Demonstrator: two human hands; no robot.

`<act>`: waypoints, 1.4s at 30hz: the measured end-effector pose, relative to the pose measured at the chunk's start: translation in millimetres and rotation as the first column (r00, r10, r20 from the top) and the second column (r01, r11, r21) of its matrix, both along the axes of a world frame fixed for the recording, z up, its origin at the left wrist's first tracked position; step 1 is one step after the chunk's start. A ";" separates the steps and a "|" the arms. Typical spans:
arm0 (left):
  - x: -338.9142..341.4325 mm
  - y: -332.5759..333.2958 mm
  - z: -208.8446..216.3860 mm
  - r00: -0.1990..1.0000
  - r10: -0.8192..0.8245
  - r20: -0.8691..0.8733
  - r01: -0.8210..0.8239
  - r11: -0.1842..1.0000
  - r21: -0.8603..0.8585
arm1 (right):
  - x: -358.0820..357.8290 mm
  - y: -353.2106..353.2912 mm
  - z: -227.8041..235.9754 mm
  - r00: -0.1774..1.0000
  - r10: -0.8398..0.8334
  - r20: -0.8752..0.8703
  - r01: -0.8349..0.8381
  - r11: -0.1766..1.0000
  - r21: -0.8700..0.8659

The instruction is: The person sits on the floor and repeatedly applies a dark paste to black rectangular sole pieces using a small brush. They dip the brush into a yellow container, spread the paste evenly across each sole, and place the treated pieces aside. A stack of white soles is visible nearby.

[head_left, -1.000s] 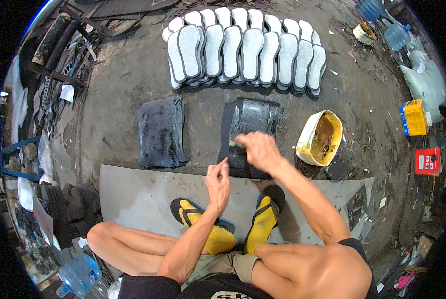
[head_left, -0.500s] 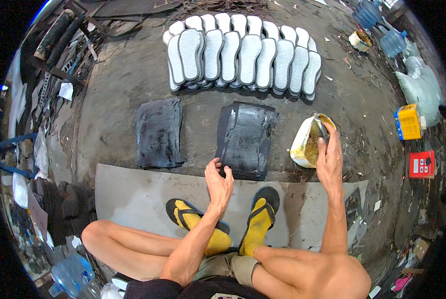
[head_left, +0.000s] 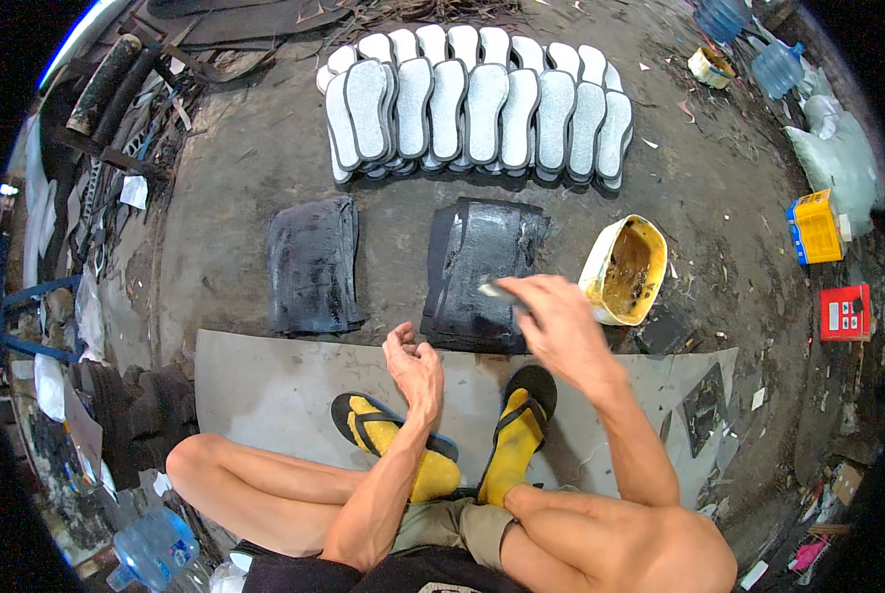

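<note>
I am looking down on a rough concrete floor (head_left: 245, 188), with a grey board (head_left: 284, 390) laid flat just in front of my yellow socks and black flip-flops (head_left: 526, 415). Beyond the board lie two stacks of black rubber sheets: a dull one (head_left: 312, 265) on the left, and a glossy, wet-looking stack (head_left: 487, 272) on the right. Farther out, a double row of white-rimmed grey shoe insoles (head_left: 472, 104) stands overlapped like shingles. A yellow glue pail (head_left: 625, 269), its inside smeared brown, sits just beside the glossy stack on its right.

My right hand (head_left: 551, 321) is over the near right part of the glossy stack, fingers pressed together around a small brush (head_left: 497, 290) whose pale tip touches the top sheet. My left hand (head_left: 415, 361) hangs above the far edge of the board, fingers curled in loosely and holding nothing that I can make out.

I judge the step in hand to be spreading adhesive over the top rubber sheet. The next move, as I read it, calls for even strokes out to the sheet's edges, keeping the brush flat and the free hand ready to steady the stack.
</note>
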State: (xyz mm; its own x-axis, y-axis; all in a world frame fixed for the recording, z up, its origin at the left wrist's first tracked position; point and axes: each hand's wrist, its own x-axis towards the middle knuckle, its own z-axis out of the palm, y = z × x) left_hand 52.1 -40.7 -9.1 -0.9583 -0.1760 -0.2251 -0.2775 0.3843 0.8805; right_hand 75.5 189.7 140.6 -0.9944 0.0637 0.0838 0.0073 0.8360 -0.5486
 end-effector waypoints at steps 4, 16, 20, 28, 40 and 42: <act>-1.2 -12.0 0.6 0.997 0.072 -0.022 -0.073 0.996 -0.041 | -19.9 -51.1 -86.9 0.967 0.231 0.108 -0.251 0.931 0.265; 15.8 22.2 -8.3 0.939 -0.340 -0.040 0.305 0.883 -0.356 | 51.6 22.5 -45.7 0.958 -0.246 0.147 0.237 0.968 0.082; 9.0 34.3 2.9 0.962 -0.271 -0.027 0.243 0.897 -0.369 | 57.9 18.0 -74.8 0.963 -0.138 0.230 0.111 0.986 0.123; -34.2 81.0 46.4 0.955 -0.155 0.252 0.115 0.980 0.164 | 69.3 18.6 -93.0 0.966 -0.130 0.223 0.117 0.991 0.068; -166.3 -37.9 166.9 0.987 -0.161 0.004 0.100 0.631 0.769 | 60.5 8.5 -77.0 0.948 -0.191 0.255 0.180 0.982 0.066; -176.2 -83.3 143.9 0.997 -0.046 0.057 -0.009 0.695 0.719 | 58.1 9.0 -69.6 0.942 -0.202 0.268 0.186 0.979 0.084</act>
